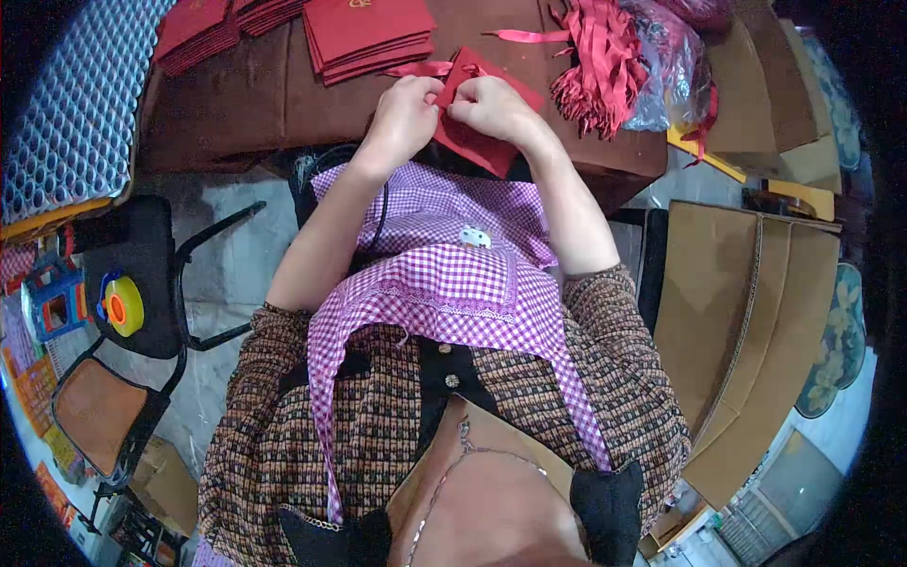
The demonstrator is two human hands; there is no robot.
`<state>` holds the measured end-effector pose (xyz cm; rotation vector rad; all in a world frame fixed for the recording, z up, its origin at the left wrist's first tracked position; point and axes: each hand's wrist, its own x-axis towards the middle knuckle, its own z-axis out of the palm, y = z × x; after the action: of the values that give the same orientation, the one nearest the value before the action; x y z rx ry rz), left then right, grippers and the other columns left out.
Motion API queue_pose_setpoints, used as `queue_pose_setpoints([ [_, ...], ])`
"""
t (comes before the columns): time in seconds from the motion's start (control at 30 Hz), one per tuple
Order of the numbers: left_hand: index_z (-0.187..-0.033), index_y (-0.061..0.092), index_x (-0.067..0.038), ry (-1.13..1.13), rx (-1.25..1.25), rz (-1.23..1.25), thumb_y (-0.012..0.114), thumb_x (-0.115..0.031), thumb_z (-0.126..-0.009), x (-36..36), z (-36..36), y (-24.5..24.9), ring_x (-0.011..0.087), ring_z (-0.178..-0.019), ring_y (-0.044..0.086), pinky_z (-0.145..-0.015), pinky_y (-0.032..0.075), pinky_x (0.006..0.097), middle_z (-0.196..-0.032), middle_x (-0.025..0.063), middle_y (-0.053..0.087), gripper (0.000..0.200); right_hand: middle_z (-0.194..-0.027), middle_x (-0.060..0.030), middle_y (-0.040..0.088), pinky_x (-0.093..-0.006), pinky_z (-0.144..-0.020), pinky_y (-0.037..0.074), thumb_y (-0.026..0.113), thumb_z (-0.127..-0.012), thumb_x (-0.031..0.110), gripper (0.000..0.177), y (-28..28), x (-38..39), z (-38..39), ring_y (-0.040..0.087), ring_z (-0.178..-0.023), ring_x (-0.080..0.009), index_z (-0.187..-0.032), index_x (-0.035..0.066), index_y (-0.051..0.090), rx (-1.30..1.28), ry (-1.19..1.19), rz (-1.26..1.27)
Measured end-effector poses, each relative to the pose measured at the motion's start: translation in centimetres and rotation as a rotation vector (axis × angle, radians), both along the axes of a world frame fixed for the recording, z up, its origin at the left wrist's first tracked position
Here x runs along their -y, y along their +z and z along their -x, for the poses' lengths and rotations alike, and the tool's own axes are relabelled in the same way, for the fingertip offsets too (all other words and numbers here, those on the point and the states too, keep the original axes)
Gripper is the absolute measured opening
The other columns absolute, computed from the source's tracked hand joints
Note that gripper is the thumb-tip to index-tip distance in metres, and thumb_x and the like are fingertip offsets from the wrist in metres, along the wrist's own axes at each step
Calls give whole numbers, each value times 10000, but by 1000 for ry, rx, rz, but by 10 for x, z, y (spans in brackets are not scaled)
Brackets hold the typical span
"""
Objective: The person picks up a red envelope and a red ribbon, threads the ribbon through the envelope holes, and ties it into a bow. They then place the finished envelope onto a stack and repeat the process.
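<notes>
A flat red paper bag lies at the table's near edge, turned at an angle under my two hands. A shiny red ribbon runs across its upper end. My left hand is closed in a pinch on the ribbon at the bag's left side. From the right, my right hand is also closed, its thumb and finger pinching at the ribbon over the bag. The fingertips of both hands nearly meet, and they partly hide the ribbon between them.
Stacked red bags sit beyond my left hand, with more piles farther left. A bundle of red ribbons lies right, beside clear plastic wrapping. Cardboard stands right; a chair holding a tape roll stands left.
</notes>
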<state>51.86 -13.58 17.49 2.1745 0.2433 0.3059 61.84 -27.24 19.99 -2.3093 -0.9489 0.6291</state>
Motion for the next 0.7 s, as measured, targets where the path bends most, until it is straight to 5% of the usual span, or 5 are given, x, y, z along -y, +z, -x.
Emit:
queue_pose_setpoints([
  [0.17,-996,620,7,21,117,-131,548,22,-756,8,1,5,306,-836,613,-763,495,357,-905,180,601,250,-683,-195,612,-383,-620,465,601,-691,215,255,10,-4,3,611,-648,-267,-748,-33,621,34,-2,9],
  [0.3,-931,608,40,15,127,-74,495,39,-735,11,2,3,410,-870,565,-795,458,454,-901,232,569,226,-789,-245,633,-427,-738,494,588,-679,257,295,20,-9,13,637,-803,-357,-770,-12,670,51,-37,60],
  [0.6,-1051,603,1,-36,-179,159,585,4,-744,-9,4,-10,167,-795,603,-739,495,285,-914,97,637,308,-815,-205,654,-438,-797,462,577,-707,257,274,-6,-5,15,633,-842,-344,-799,16,668,161,-1,45],
  [0.63,-1021,614,-12,-77,-182,162,624,-80,-738,-11,5,-7,307,-886,641,-795,501,365,-929,179,658,291,-814,-188,660,-444,-812,445,581,-714,261,266,-8,-5,15,630,-854,-337,-787,21,669,159,11,47],
  [0.7,-1038,608,-16,-88,-184,202,625,-74,-736,-11,7,-9,296,-881,643,-791,503,362,-926,175,658,308,-825,-204,653,-442,-799,460,583,-718,241,267,-4,-6,16,627,-860,-351,-813,1,652,159,31,67],
])
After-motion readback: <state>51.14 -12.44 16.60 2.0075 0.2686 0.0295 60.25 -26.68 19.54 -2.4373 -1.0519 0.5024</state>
